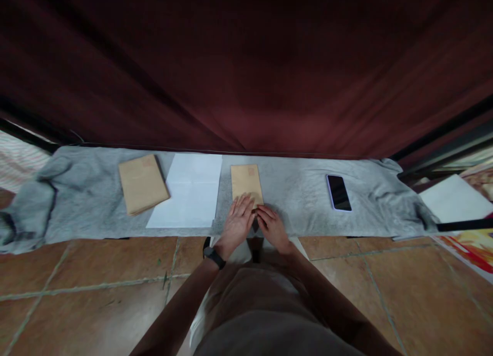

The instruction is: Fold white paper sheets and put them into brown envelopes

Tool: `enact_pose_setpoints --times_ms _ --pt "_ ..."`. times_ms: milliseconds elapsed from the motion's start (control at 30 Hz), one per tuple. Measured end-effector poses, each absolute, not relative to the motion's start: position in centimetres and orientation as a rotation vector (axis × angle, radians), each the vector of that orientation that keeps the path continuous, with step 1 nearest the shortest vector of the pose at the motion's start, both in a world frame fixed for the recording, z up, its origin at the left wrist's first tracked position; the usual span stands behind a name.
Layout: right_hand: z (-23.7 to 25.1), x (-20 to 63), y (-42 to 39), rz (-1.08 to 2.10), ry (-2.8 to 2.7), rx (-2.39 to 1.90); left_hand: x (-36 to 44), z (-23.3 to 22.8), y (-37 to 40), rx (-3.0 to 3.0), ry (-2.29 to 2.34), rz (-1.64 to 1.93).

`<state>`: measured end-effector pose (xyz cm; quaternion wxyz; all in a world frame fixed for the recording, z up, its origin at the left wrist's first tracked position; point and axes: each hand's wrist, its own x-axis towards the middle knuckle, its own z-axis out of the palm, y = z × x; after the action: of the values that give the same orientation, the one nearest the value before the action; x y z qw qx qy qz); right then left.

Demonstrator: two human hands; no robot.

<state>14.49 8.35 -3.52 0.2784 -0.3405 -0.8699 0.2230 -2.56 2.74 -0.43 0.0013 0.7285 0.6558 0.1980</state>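
On the left of the cloth-covered table (304, 191), a stack of brown envelopes (143, 185) overlaps white paper (190, 191); what the envelopes hold is hidden. In the middle lies a single brown envelope (245, 179), its contents also hidden. The left hand (239, 220) presses it flat, fingers stretched out close together. The right hand (271, 225) curls its fingers narrowly at the near edge; whether they pinch it, I cannot tell. Farther right lies a phone (339, 192).

Left hand (239, 220) is lying over near end of brown envelope (245, 179); right hand (272, 228) is curling at its near edge. White paper (192, 191) is lying left of envelope, envelope stack (142, 185) farther left; phone (339, 192) is resting right of envelope.
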Motion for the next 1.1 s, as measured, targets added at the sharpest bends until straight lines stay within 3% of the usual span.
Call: enact_pose_setpoints --times_ms 233,767,1100 --pt "-3.8 14.1 7.7 0.366 -2.440 -0.907 -2.7 -1.2 6.8 2.258 2.103 0.416" --pt "-4.6 13.8 7.5 0.282 -2.430 -0.889 -5.1 -2.4 7.9 2.116 2.312 0.354" --pt "-3.8 14.2 7.4 0.354 -2.445 -0.891 -4.3 -2.8 -0.7 2.399 2.029 0.438"
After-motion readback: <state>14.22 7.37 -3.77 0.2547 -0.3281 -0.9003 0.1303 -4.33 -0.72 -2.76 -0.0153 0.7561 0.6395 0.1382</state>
